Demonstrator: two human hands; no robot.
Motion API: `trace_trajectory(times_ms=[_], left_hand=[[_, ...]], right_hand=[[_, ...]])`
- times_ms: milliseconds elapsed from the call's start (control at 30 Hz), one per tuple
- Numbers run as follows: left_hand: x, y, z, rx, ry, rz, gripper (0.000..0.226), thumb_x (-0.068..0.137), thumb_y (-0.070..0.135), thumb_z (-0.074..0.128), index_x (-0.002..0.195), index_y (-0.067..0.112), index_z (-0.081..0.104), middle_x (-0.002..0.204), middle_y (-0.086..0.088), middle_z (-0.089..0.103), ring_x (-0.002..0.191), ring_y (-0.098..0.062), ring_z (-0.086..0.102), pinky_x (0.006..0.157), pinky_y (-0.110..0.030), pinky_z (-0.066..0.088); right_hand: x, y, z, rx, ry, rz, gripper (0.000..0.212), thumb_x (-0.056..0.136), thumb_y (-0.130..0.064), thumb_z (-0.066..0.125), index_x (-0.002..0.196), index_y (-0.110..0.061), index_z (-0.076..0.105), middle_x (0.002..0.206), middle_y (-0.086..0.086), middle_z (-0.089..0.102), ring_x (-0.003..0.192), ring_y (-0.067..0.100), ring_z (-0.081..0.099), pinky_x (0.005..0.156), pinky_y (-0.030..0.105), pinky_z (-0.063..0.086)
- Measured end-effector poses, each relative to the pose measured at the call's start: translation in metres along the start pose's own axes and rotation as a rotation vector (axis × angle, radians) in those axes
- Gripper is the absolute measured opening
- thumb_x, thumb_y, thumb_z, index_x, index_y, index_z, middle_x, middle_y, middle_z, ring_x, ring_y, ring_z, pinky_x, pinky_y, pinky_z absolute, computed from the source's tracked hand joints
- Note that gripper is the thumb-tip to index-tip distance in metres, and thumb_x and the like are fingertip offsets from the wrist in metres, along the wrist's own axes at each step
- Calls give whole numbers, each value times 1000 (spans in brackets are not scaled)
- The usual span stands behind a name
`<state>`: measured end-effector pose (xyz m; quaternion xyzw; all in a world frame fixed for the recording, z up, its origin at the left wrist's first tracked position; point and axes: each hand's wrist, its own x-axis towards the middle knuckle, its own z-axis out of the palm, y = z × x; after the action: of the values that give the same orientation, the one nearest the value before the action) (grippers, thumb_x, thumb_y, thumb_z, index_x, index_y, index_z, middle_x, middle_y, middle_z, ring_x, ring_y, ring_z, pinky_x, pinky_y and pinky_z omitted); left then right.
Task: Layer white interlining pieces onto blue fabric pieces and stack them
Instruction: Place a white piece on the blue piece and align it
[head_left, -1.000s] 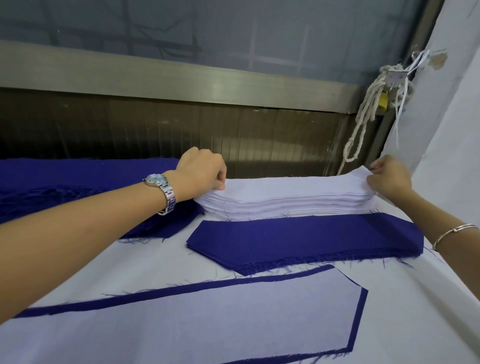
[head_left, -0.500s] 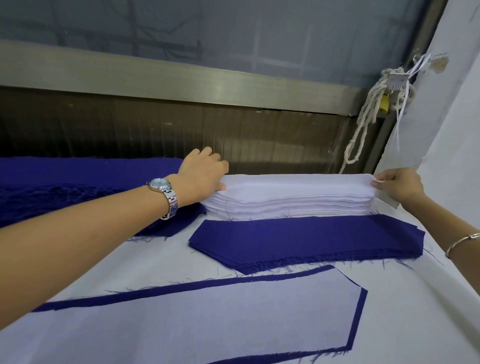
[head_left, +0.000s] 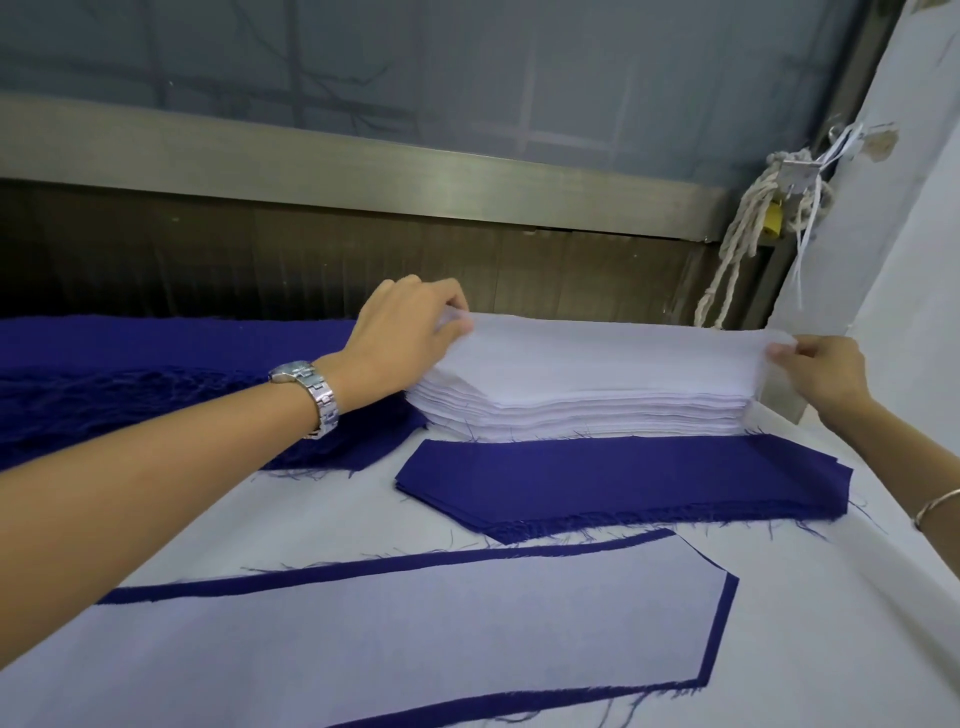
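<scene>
A tall stack of white interlining pieces (head_left: 576, 415) lies at the back of the table. Its top sheet (head_left: 597, 358) is lifted off the stack and stretched between my hands. My left hand (head_left: 410, 327) pinches the sheet's left end. The right end is pinched by my right hand (head_left: 826, 369). In front of the white stack lies a low stack of blue fabric pieces (head_left: 623, 478). Nearer to me lies a blue piece covered by a white interlining piece (head_left: 405, 639), with blue showing along its edges.
A large heap of blue fabric (head_left: 130, 374) lies at the back left. White cloth covers the table (head_left: 810, 623). A metal rail (head_left: 363, 166) and dark panel run behind it. A knotted rope (head_left: 748, 228) hangs by a white wall at the right.
Both hands have pinched the top white sheet at its ends and raised it off the stack. Earlier they rested at the stack's two ends.
</scene>
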<state>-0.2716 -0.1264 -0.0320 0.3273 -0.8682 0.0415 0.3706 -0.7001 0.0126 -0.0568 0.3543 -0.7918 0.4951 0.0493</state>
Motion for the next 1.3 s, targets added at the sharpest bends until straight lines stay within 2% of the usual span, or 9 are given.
trace_trajectory(times_ms=[100,233,367,567,667,833,1000,1200,1300], left_hand=[[-3,-2,-18,-147,-11,-71,16,97,34,61,98,19,65,66,12,54,62,-3,48,67,-30,40],[-13,-9,-41,-253,-71,-138,20,97,32,61,100,14,68,88,-3,70,82,-18,65,78,-35,53],[-33,-24,-62,-368,-152,-193,12,98,31,61,94,22,66,87,8,70,82,-4,65,72,-22,46],[-74,-50,-96,-459,-211,-321,13,97,35,59,94,26,69,71,15,71,70,6,64,70,-20,46],[-93,-62,-119,-483,-245,-430,19,92,45,61,87,31,72,64,1,63,65,-1,58,70,-24,47],[-131,-71,-150,-490,-370,-592,21,81,56,62,83,39,75,69,6,69,62,-8,56,73,-24,46],[-171,-86,-162,-457,-557,-696,39,68,62,65,83,28,77,56,6,56,47,-6,46,67,-23,42],[-207,-103,-169,-513,-738,-751,48,67,64,74,84,19,79,74,-14,63,60,-18,38,51,-13,38],[-218,-109,-167,-464,-738,-698,64,54,77,78,70,16,71,55,-6,46,56,-15,34,54,-16,34]], right_hand=[[-1,-5,-7,48,32,-39,20,97,-19,65,98,-1,72,80,12,58,73,24,45,68,33,38],[-7,-14,-16,147,6,-82,27,92,-18,71,110,2,72,91,12,64,81,22,52,67,24,45],[-19,-30,-25,192,-99,-98,17,87,-17,76,99,-4,72,78,10,62,63,12,54,64,25,41],[-43,-55,-36,166,-415,-64,14,86,-10,74,89,4,72,75,14,64,70,21,59,59,14,56],[-57,-63,-41,167,-616,-42,24,80,-14,76,85,9,71,71,14,60,63,16,60,61,13,55],[-86,-78,-48,57,-861,-16,23,75,-27,77,64,-7,74,61,10,58,55,14,55,59,20,53],[-113,-83,-47,-46,-1015,-22,32,73,-30,78,68,1,71,63,15,58,53,15,50,52,21,48],[-138,-73,-39,-121,-1198,-34,41,71,-34,84,74,4,70,69,18,65,56,18,48,56,23,47],[-143,-66,-34,-149,-1278,-75,43,72,-44,88,69,-6,69,67,15,64,56,15,48,60,24,44]])
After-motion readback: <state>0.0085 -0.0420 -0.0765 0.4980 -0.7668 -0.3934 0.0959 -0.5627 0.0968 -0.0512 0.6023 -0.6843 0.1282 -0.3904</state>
